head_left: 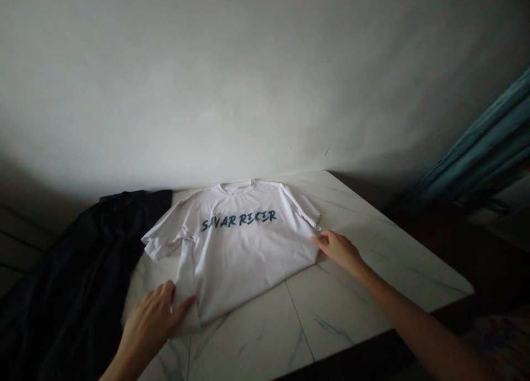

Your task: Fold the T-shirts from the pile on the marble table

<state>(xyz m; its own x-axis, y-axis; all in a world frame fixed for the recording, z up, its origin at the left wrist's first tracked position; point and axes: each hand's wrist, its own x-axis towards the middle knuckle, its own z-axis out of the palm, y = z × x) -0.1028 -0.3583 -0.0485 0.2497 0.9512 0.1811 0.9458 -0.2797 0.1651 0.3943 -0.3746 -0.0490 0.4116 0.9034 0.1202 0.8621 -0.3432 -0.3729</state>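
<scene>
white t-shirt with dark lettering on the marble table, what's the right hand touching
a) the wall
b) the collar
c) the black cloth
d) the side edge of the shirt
d: the fingertips of the right hand rest at the side edge of the white t-shirt with dark lettering, below the sleeve.

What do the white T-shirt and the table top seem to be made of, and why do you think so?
The white T-shirt looks like matte cotton knit, though the exact fibre cannot be seen; it lies in soft, shallow folds. The table top looks like polished white marble or a marble-look surface, with grey veins and a faint sheen.
</scene>
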